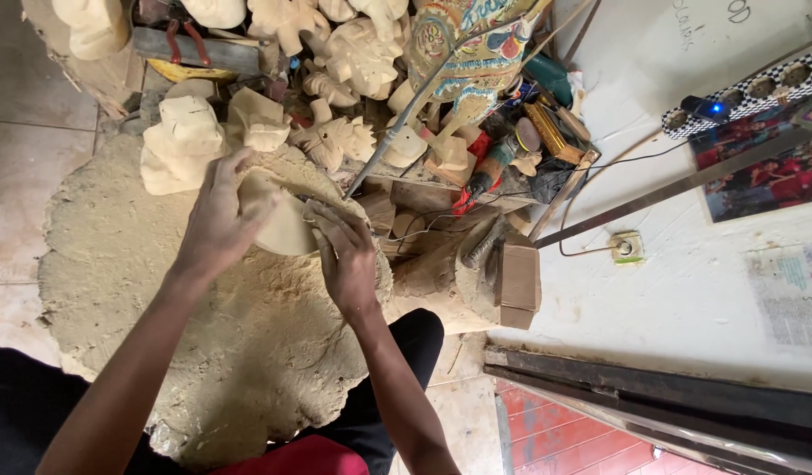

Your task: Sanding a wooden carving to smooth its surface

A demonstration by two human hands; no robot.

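My left hand [219, 215] grips the upper left side of a pale, rounded wooden carving [283, 224] and steadies it above a big mound of sawdust [160, 290]. My right hand [346, 255] presses against the carving's right edge, its fingers curled around a small dark blade [307, 200] whose tip rests on the wood. Most of the blade is hidden by my fingers.
Several unfinished pale wooden carvings [190, 132] are stacked beyond the mound. A painted colourful figure [472, 48], a mallet [503, 273] on a wooden block, hand tools, cables and a power strip [740, 92] lie to the right by a white wall.
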